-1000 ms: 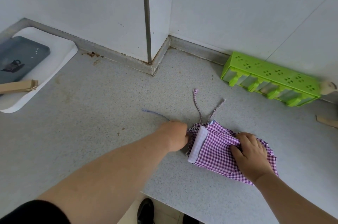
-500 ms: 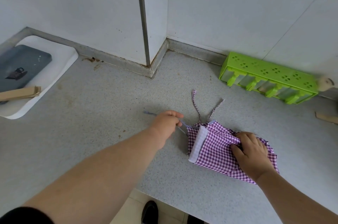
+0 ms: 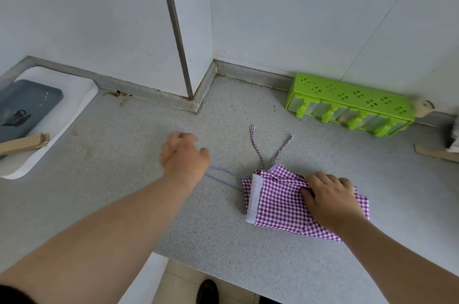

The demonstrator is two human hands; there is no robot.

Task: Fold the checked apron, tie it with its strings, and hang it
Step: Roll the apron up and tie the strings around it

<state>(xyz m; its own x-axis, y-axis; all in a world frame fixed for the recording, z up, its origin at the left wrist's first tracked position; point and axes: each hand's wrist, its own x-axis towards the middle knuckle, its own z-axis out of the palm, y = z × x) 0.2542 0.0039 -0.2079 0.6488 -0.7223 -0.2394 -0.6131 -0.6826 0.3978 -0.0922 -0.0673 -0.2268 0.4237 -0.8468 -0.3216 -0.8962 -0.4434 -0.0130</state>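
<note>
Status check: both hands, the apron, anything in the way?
Left hand blurred, pulling string leftward. Right hand pins folded checked apron to the counter. Untied. Path clear.

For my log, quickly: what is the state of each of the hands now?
Left hand: blurred; whether it holds the thin string cannot be told.
Right hand: grips the folded checked apron.

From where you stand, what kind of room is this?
Most likely a home kitchen. A speckled grey countertop runs into a tiled wall corner, a green ice-lolly mould stands by the wall, and a white chopping board lies at the left. The checked apron fits too.
</note>
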